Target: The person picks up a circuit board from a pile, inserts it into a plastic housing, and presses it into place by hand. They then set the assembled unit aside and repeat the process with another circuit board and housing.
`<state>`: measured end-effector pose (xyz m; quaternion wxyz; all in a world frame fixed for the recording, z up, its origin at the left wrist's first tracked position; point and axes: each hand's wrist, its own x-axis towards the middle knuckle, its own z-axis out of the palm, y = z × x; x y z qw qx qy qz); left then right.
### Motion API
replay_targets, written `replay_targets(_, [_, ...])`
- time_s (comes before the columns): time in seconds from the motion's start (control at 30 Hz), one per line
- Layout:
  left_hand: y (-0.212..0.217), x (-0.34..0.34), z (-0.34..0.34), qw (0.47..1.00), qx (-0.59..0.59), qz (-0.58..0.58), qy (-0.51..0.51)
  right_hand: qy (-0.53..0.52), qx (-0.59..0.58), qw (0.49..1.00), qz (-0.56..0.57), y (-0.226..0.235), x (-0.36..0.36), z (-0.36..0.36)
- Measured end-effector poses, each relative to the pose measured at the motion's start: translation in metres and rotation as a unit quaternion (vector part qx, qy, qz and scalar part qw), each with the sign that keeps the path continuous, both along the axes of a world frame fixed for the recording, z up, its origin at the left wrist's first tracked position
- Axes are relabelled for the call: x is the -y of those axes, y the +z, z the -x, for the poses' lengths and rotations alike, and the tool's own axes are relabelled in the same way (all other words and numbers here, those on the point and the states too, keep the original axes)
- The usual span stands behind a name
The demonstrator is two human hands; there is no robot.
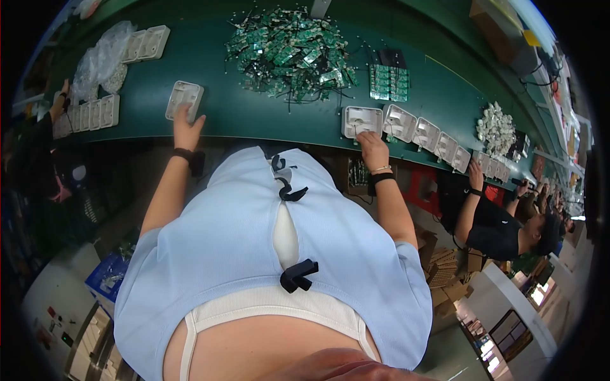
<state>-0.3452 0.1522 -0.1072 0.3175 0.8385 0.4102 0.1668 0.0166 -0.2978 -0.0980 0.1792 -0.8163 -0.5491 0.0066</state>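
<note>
My left hand [186, 130] reaches over the near end of a white plastic case [185, 93] lying on the green table. Its fingertips rest in or on the case, and the thumb stands apart to the right. My right hand [373, 150] is at the near edge of another open white case [362, 115], with its bent fingers on the rim. Small parts show inside that case, too small to make out. To its right a row of similar open cases [426, 133] runs along the table's front edge.
A large heap of green circuit boards [289, 54] with wires lies at the back middle. Beside it are boards in a neat block [389, 82]. White small parts [497, 129] are piled right. More cases [95, 113] and a plastic bag [101, 63] are left. Co-workers sit on both sides.
</note>
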Motion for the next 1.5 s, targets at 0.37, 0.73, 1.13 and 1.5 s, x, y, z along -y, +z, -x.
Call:
replay_targets(0.37, [0.022, -0.001, 0.011, 0.972, -0.167, -0.073, 0.15, -0.036, 0.036, 0.998, 0.039, 0.032, 0.002, -0.01])
replay_targets(0.73, [-0.009, -0.031, 0.014, 0.984, -0.122, -0.022, 0.131, -0.367, -0.245, 0.879, 0.179, -0.045, -0.142, -0.03])
replay_targets(1.13, [0.057, -0.034, -0.003, 0.997, 0.057, 0.005, 0.043, 0.004, -0.871, 0.2, -0.449, 0.077, -0.212, 0.02])
replay_targets(1.5, [0.186, -0.012, -0.076, 0.972, 0.19, 0.005, -0.142, -0.012, -0.406, 0.857, -0.317, 0.185, -0.312, 0.107])
